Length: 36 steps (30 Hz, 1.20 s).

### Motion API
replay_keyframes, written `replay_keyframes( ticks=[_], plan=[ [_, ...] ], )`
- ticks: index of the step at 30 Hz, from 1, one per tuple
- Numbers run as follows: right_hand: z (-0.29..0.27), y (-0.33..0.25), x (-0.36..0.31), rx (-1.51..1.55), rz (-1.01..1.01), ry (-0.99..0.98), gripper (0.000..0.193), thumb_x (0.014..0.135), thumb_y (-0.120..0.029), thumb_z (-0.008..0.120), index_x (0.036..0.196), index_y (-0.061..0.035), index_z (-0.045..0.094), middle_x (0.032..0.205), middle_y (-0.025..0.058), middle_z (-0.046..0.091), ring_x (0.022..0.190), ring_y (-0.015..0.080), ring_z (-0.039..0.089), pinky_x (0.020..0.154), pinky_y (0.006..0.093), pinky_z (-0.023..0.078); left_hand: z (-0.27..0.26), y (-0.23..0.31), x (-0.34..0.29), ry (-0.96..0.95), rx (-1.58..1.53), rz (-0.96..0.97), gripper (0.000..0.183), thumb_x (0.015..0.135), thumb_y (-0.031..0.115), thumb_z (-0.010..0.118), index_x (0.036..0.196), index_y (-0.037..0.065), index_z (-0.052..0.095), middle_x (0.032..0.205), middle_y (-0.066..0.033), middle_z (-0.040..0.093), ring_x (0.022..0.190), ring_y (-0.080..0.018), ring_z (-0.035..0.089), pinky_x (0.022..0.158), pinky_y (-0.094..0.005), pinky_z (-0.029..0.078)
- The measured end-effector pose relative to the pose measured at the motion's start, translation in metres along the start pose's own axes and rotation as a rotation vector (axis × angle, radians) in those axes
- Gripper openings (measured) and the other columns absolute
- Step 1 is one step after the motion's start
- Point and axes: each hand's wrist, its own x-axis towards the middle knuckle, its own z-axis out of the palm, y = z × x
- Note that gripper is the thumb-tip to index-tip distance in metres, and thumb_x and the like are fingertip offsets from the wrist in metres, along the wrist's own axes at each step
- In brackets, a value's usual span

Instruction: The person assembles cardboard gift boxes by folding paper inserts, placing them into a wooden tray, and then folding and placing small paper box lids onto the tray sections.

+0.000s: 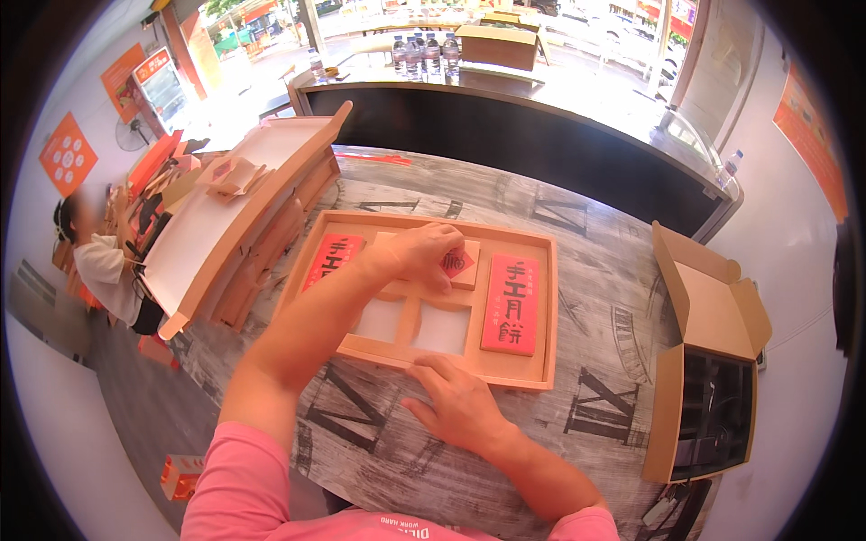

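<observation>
It was bright indoors. Strong daylight came from the street (595, 45), beyond the black counter (487, 122), where the glare made details almost white. On the table (586, 293) the light was softer. The fisheye lens bent the counter into a curve, the corners were black, and the co-worker's head (77, 215) looked blurred.

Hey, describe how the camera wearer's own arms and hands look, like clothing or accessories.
The left hand and right hand are bare, without gloves. Both forearms are uncovered, with no watch or bracelet visible. Short pink sleeves cover the upper arms, belonging to a pink shirt with white lettering.
</observation>
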Motion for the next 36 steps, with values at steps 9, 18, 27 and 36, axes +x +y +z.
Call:
replay_keyframes(
  ticks=[9, 18, 27, 36],
  plan=[
    [0.000, -0.007, 0.005, 0.005, -0.049, 0.017, 0.039, 0.081, -0.017, 0.082, 0.114, -0.0022, 0.068, 0.121, 0.0128, 0.065, 0.071, 0.0206, 0.064, 0.069, 0.0350, 0.056, 0.017, 0.008, -0.018, 0.043, 0.015, -0.049, 0.025, 0.079, 0.022, 0.077, 0.097, 0.006, 0.074, 0.120, -0.0135, 0.067, 0.120, -0.0324, 0.060, 0.104, -0.0396, 0.049],
    [0.005, -0.004, 0.003, -0.040, -0.052, -0.011, 0.038, 0.081, -0.016, 0.082, 0.114, -0.0020, 0.068, 0.119, 0.0122, 0.065, 0.071, 0.0198, 0.065, 0.069, 0.0340, 0.056, -0.081, -0.021, -0.057, 0.191, 0.213, -0.115, 0.028, 0.085, 0.023, 0.075, 0.107, 0.006, 0.074, 0.112, -0.0144, 0.072, 0.104, -0.0322, 0.069, 0.094, -0.0427, 0.054],
    [0.008, -0.003, 0.004, -0.002, -0.065, -0.012, 0.038, 0.081, -0.016, 0.082, 0.114, -0.0032, 0.068, 0.120, 0.0121, 0.065, 0.071, 0.0193, 0.066, 0.065, 0.0331, 0.056, -0.228, -0.191, -0.205, 0.157, 0.655, -0.861, 0.034, 0.099, 0.026, 0.055, 0.130, 0.017, 0.066, 0.122, -0.0140, 0.072, 0.111, -0.0296, 0.069, 0.095, -0.0419, 0.053],
    [0.005, -0.002, 0.004, -0.006, -0.055, -0.020, 0.040, 0.082, -0.018, 0.083, 0.115, -0.0039, 0.068, 0.121, 0.0113, 0.064, 0.069, 0.0182, 0.065, 0.066, 0.0326, 0.056, -0.197, -0.197, -0.238, 0.297, 0.485, -1.157, 0.046, 0.095, 0.017, 0.060, 0.140, 0.017, 0.061, 0.133, -0.0126, 0.068, 0.120, -0.0295, 0.066, 0.103, -0.0442, 0.050]
  ],
)
